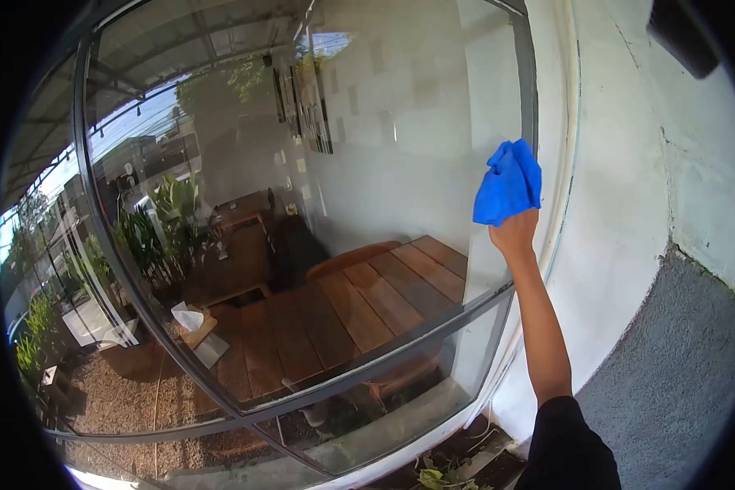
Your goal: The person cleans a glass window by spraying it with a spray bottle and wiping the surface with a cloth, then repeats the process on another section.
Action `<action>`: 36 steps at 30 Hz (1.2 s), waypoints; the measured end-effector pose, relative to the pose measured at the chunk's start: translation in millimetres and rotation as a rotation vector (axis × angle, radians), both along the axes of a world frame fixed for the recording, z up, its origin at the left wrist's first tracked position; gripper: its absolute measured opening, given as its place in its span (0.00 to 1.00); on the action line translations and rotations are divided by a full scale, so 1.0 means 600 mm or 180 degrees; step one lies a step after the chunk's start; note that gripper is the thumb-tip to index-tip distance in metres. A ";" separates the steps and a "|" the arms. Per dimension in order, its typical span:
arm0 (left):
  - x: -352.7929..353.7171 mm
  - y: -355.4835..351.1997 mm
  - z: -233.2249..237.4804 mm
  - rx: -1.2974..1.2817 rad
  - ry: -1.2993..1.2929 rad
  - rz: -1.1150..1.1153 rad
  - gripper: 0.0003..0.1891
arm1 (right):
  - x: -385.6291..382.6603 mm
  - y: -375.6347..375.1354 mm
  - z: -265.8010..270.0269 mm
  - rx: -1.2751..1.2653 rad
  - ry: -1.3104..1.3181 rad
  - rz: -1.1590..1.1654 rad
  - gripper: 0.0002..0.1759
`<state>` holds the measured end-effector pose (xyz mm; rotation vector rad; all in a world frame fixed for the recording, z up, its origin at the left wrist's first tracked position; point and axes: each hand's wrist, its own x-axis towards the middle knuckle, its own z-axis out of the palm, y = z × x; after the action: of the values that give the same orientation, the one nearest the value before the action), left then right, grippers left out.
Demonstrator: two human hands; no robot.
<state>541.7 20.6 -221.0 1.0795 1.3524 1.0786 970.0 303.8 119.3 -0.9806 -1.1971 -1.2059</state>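
My right hand (515, 230) is raised at the right side of a large window pane (408, 180). Its fingers are mostly hidden behind a bunched blue cloth (510, 184), which it holds over the glass beside the dark right-hand window frame (528, 90). The cloth's upper edge is crumpled into folds and its right part overlaps the frame. A black sleeve (569, 445) covers my upper arm, and the forearm reaches up from the lower right. My left hand is out of view.
Through the glass show a wooden slatted table (335, 318), a tissue box (194, 324) and chairs. A dark horizontal bar (367, 359) crosses below the pane. A white wall (612, 204) with a grey lower part (670, 392) stands at right; leaves (441, 478) lie low down.
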 end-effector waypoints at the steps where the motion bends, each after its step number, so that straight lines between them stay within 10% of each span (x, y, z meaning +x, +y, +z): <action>1: 0.001 0.006 -0.041 0.0267 0.1069 -0.0061 0.22 | 0.014 -0.012 0.016 -0.0304 0.0460 0.0725 0.20; 2: 0.005 0.005 -0.095 0.0498 0.0125 0.0102 0.17 | 0.037 -0.005 0.019 0.0013 0.0345 0.1195 0.17; 5: 0.009 0.025 -0.111 0.0759 0.1963 -0.0791 0.13 | 0.070 0.017 0.006 0.0226 0.0068 0.0677 0.17; 10: 0.038 0.004 -0.196 0.0170 -0.2216 0.0091 0.15 | 0.009 0.024 -0.055 -0.0581 0.0382 0.0869 0.19; 12: 0.014 0.011 -0.159 0.1608 0.2700 -0.0847 0.18 | -0.077 0.014 -0.062 -0.0429 0.0242 0.0901 0.20; 15: 0.001 -0.005 -0.165 0.2596 0.3312 -0.0306 0.20 | -0.237 -0.023 -0.087 -0.0645 0.0447 0.1897 0.23; 18: -0.008 -0.008 -0.134 0.1141 0.1221 -0.0421 0.19 | -0.390 -0.062 -0.109 -0.0792 0.0242 0.2524 0.29; 24: -0.037 -0.014 -0.100 0.0374 0.0509 -0.0914 0.17 | -0.665 -0.135 -0.184 -0.1154 -0.1188 0.1570 0.34; 26: -0.029 -0.023 -0.111 0.0249 -0.1124 -0.0005 0.16 | -0.660 -0.128 -0.198 -0.1120 -0.1201 0.1637 0.30; 36: 0.001 0.009 0.017 -0.0220 0.0693 -0.0525 0.16 | -0.349 -0.088 -0.183 -0.0746 -0.0713 0.1237 0.18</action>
<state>542.6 26.0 -210.5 1.2615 1.4320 0.8058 760.4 251.2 9.7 -0.7454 -1.6493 -0.8940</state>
